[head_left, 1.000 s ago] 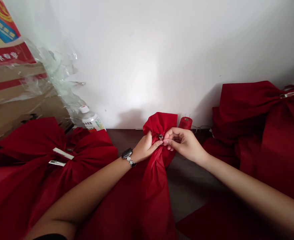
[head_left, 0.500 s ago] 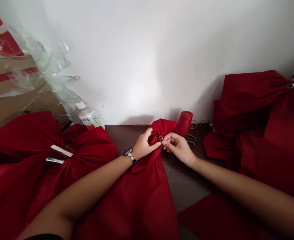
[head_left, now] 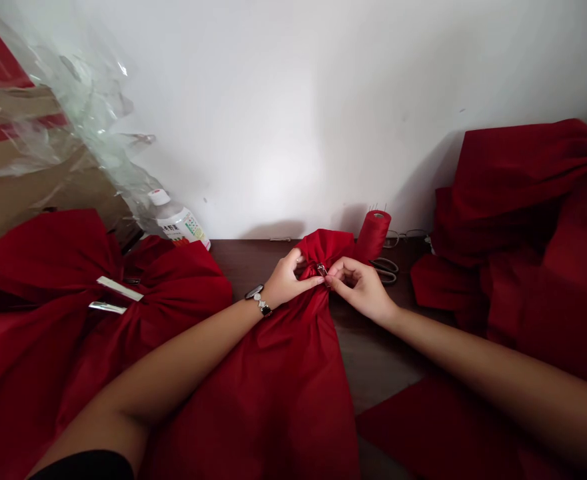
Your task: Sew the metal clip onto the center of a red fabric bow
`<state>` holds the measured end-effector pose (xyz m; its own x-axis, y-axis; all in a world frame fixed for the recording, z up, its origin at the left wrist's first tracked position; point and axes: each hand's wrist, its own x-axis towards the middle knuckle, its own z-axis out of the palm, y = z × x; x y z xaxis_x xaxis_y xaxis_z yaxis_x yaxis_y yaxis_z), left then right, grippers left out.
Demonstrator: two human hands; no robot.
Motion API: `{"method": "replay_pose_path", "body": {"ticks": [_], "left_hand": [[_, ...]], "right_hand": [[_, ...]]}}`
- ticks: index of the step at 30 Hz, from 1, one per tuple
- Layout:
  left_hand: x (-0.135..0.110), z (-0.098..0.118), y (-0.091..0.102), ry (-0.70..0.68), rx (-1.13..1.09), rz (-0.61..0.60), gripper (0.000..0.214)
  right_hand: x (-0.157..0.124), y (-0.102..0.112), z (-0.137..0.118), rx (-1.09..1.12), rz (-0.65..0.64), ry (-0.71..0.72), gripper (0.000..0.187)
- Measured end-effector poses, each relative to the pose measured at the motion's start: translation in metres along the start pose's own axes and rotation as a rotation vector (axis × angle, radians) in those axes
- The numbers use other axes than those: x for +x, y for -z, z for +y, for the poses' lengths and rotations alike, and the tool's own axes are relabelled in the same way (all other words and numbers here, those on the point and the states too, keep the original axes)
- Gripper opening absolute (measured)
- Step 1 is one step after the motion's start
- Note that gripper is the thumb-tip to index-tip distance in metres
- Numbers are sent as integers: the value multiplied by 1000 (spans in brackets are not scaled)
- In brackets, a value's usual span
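Left hand point(head_left: 286, 283) closed around the gathered neck of a length of red fabric point(head_left: 293, 393); right hand point(head_left: 359, 289) just beside it, thumb and forefinger pinched on a small metal clip point(head_left: 322, 269) at the gather, the two hands almost touching with the clip between them. That fabric centred on the dark counter point(head_left: 253, 263), pleated top near the wall, long tail spilling toward the body.

Far left, a cardboard carton point(head_left: 18, 160) under crumpled clear plastic film point(head_left: 86, 117), then a plastic bottle point(head_left: 176, 223) with a white cap against the wall. Below these, a big red bow point(head_left: 48, 267) with two metal clips point(head_left: 118, 288) across its middle. On the left wrist, a watch point(head_left: 254, 300) on a silvery bracelet. Past the right hand, a spool of red thread point(head_left: 373, 235) with thin pins upright on top, scissors point(head_left: 386, 270) flat on the counter, spectacles point(head_left: 406, 235), and at far right a heap of red cloth point(head_left: 518, 200).

For a neat gather: keep the pleats even and tight under the left hand, with no slack. Seat the clip square across the neck and press it fully closed, without dragging the cloth sideways.
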<state>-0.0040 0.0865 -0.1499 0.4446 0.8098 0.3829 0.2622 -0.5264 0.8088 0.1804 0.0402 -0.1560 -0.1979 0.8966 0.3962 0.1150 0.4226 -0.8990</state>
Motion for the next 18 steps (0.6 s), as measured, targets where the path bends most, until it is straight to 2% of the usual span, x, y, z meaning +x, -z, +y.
{"method": "replay_pose_path", "body": {"ticks": [10,18], "left_hand": [[-2,3,0,-26,-34,-2,48],[-2,-1,-1,-11,-144,11,54]], "right_hand": [[-3,2,-7,-234,-13,129,11],[-2,3,-10,-253,3,160,11]]}}
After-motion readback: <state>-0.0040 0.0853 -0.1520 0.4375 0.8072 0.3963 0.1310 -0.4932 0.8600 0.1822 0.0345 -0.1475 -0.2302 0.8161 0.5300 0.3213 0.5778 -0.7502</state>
